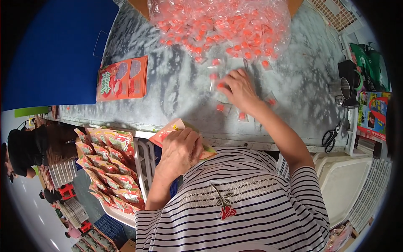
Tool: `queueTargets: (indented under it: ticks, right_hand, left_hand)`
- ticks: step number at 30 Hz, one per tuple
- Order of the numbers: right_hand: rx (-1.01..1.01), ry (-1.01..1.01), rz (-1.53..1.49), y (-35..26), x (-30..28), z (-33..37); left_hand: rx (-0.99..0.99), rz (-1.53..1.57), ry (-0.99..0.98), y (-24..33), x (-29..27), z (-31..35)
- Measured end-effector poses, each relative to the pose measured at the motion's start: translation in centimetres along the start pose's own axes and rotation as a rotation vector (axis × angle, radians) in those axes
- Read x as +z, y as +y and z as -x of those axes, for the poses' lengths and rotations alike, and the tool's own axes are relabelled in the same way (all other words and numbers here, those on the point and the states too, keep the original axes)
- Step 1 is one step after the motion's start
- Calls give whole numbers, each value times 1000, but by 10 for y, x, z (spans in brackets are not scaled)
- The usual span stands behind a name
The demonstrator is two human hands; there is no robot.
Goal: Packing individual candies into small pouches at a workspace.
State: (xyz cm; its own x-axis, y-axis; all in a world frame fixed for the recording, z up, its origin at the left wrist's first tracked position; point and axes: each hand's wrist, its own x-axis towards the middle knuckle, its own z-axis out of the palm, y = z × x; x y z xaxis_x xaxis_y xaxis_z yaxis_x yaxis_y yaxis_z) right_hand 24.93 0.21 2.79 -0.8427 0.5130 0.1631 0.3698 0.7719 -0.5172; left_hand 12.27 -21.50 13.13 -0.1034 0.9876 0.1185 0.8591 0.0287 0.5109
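Note:
My left hand (179,150) is closed around an orange-red pouch (163,133) at the table's front edge, its upper end toward the table. My right hand (240,91) is over the tabletop, thumb and forefinger curled together at a small clear-wrapped red piece (220,85), which looks like candy. A similar wrapped piece (213,77) just beyond the fingertips is smeared by motion. Around this hand lie more loose pieces, including a wrapped red piece (220,108) nearer me and another (272,101) to its right.
A large clear bag (222,25) of wrapped red pieces spills across the far table. Flat pouches (122,79) are stacked at left beside a blue panel (58,50). Filled pouches (111,168) stand in a crate at lower left. Scissors (330,138) and a metal cup (341,89) are at right.

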Motion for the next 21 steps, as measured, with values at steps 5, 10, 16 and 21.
queueTargets:
  ticks: [5,10,16,21]
  right_hand:
    - [164,163,17,-10,2,1]
    - [105,110,100,-43,10,39]
    - [104,190,-248,-21,-19,79]
    - [371,371,-249,38,-67,117]
  left_hand:
    - [1,-6,19,-3,1,6]
    - [-48,4,42,-3,3,8]
    - [-20,1,1,-3,1,3]
    - [-51,0,-6,-5,-1,0]
